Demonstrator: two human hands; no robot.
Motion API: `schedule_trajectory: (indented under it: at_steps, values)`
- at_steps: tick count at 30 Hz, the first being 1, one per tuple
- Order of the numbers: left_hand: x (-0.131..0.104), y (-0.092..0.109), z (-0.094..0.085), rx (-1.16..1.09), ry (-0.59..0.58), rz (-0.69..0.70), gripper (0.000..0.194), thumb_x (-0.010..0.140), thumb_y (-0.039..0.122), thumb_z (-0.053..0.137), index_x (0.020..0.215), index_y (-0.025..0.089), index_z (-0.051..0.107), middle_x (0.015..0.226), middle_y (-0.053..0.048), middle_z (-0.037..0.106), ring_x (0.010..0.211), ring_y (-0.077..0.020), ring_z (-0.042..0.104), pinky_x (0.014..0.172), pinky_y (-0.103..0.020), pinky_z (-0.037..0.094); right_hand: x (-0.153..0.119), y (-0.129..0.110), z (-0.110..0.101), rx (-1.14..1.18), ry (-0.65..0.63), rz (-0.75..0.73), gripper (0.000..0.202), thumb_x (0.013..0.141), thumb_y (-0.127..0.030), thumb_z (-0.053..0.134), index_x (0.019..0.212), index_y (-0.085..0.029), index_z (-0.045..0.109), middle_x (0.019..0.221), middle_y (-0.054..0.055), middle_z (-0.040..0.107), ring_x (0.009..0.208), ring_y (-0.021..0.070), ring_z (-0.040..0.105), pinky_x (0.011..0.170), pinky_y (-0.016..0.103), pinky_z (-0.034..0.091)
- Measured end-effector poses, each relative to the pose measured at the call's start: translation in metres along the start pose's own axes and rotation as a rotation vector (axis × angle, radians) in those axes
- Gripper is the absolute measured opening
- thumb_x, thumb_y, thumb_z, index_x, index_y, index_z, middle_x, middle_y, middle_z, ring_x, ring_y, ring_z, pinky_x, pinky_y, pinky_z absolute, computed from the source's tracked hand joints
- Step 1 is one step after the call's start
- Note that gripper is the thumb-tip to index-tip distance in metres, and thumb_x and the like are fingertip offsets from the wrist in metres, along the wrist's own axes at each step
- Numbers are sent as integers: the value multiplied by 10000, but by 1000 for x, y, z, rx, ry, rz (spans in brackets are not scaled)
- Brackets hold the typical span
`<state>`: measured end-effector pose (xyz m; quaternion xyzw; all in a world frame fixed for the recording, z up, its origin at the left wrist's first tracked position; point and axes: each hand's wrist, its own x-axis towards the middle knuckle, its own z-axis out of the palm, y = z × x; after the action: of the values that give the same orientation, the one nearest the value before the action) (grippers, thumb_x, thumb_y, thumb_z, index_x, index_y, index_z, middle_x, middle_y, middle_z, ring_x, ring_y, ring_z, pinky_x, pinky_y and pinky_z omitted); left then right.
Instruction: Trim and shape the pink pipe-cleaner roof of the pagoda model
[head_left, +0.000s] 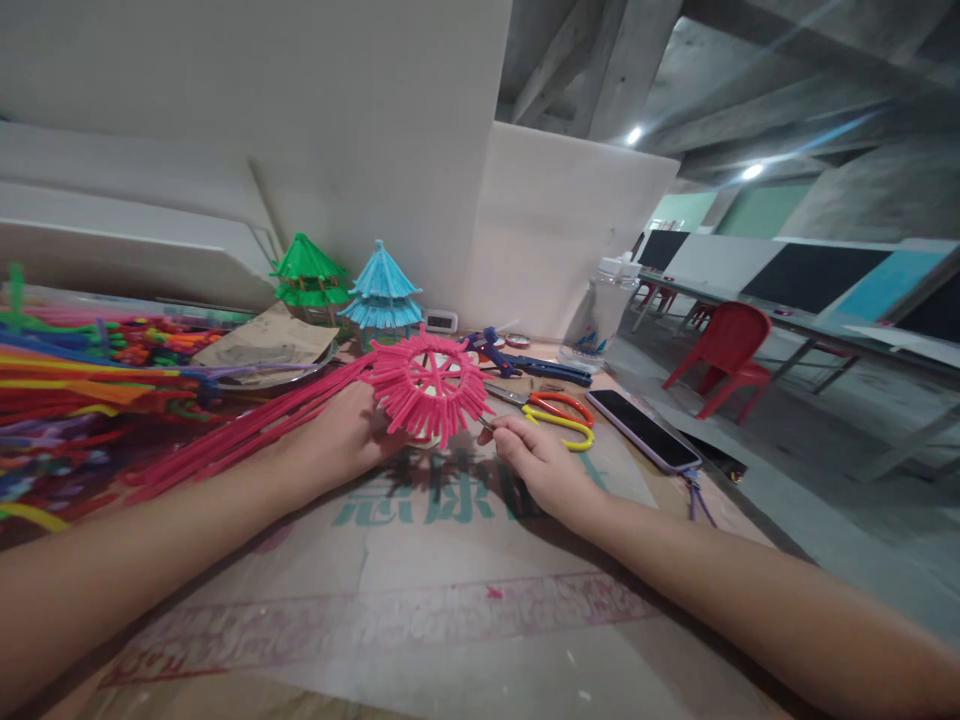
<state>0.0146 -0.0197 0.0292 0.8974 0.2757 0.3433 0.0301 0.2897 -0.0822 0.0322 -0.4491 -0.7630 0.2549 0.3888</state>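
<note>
A round pink pipe-cleaner piece (431,385), with spokes inside and short strips fringing its rim, is held up over the table. My left hand (367,425) grips it from behind at its left side, the fingertips mostly hidden by it. Close to its lower right edge, my right hand (529,455) is closed in a pinch on a small thin dark tool that I cannot make out fully. Long pink pipe cleaners (247,430) lie beside my left forearm. Scissors (559,415) with red and yellow handles rest just beyond my right hand.
Green (309,270) and blue pagoda models (381,285) stand at the back. Coloured pipe cleaners (97,400) fill the left side. A blue glue gun (491,350), a phone (643,430) and a clear bottle (596,310) lie or stand right. A red chair (724,350) is beyond the table.
</note>
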Motion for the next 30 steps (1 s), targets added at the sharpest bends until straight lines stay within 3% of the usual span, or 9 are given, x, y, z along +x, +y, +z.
schedule_trajectory:
  at_steps: [7, 12, 15, 27, 30]
  values:
    - [-1, -1, 1, 31, -5, -9, 336, 974, 316, 642, 1304, 274, 696, 1237, -81, 769, 1220, -307, 703, 1042, -410, 534, -1, 3, 2, 31, 16, 39, 407, 1056, -512, 473, 915, -196, 687, 702, -2, 532, 722, 199, 552, 725, 317, 458]
    - [-2, -3, 1, 24, -18, -24, 237, 969, 332, 656, 1182, 261, 731, 1187, -71, 782, 1117, -303, 732, 997, -407, 548, 0, 2, 1, 19, -10, 44, 331, 1047, -457, 504, 956, -200, 691, 712, -10, 529, 677, 184, 518, 714, 312, 450]
    - [-3, -6, 3, 21, -25, -25, 259, 964, 327, 671, 1209, 260, 723, 1191, -75, 780, 1123, -305, 728, 997, -408, 544, -1, 1, 1, 17, -6, 41, 339, 1054, -445, 481, 953, -195, 687, 708, -7, 532, 686, 187, 523, 716, 313, 454]
    - [-3, -11, 7, 4, 21, -32, 388, 967, 345, 667, 1344, 251, 678, 1258, -93, 762, 1166, -310, 710, 1050, -426, 526, 3, 5, 3, 8, -25, -19, 274, 1016, -395, 503, 980, -205, 698, 941, 64, 714, 915, 245, 665, 829, 351, 531]
    - [-6, -16, 11, 20, 9, -56, 349, 968, 352, 657, 1297, 240, 689, 1275, -98, 748, 1146, -297, 704, 1034, -420, 528, 2, 6, 3, 27, -25, -5, 257, 1006, -404, 518, 1028, -212, 688, 971, 68, 722, 939, 255, 670, 844, 367, 534]
